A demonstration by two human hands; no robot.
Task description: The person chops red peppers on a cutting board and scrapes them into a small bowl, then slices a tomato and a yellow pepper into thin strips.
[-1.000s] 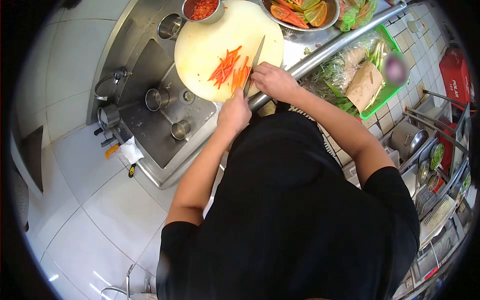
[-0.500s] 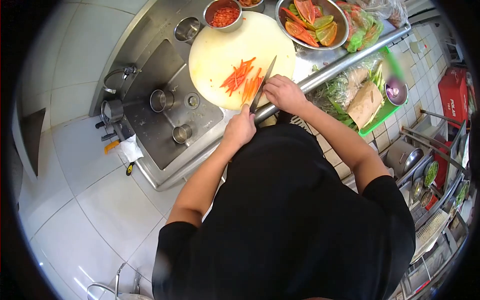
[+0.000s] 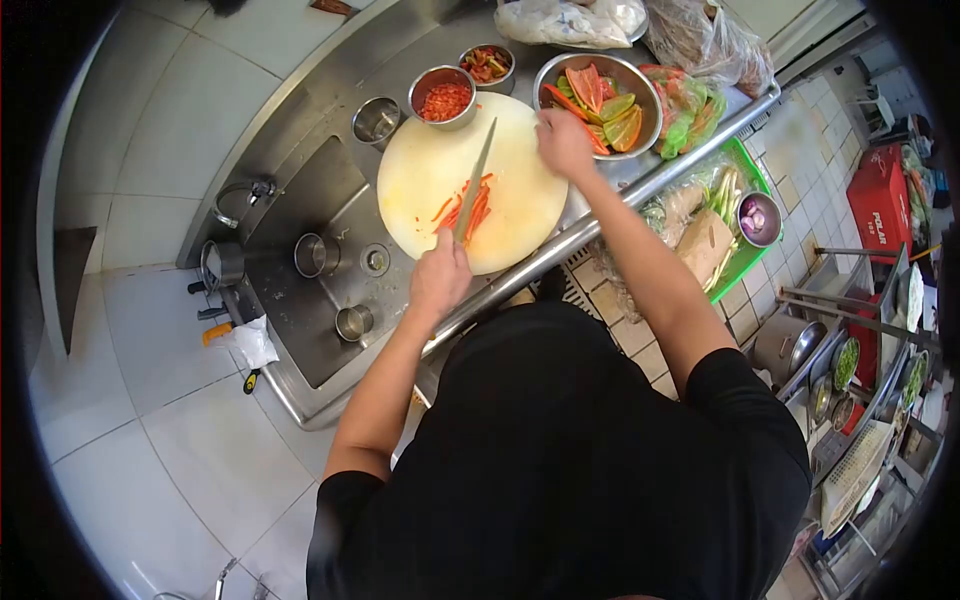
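Note:
My left hand (image 3: 440, 278) is closed around the handle of a long kitchen knife (image 3: 478, 175). The blade lies over a pile of red pepper strips (image 3: 466, 208) on the round white cutting board (image 3: 415, 175), its tip toward the far side. My right hand (image 3: 565, 145) is at the near left rim of a metal bowl (image 3: 655, 105) of red and green pepper pieces (image 3: 622, 128). Its fingers are smeared, so I cannot see whether they grip anything. Beyond the board's far edge stand a metal cup of chopped red pepper (image 3: 446, 100) and another of darker pieces (image 3: 487, 65).
A steel sink (image 3: 330, 345) holding metal cups (image 3: 318, 256) lies left of the board. Plastic-bagged produce (image 3: 690, 108) sits beyond the bowl. To the right, a green crate (image 3: 738, 275) carries vegetables and a small bowl of purple-pink pieces (image 3: 759, 218).
My right hand has left the knife area and moved up to the pepper bowl. My left hand has shifted left with the knife, its blade turned more upright over the strips. The camera view has shifted.

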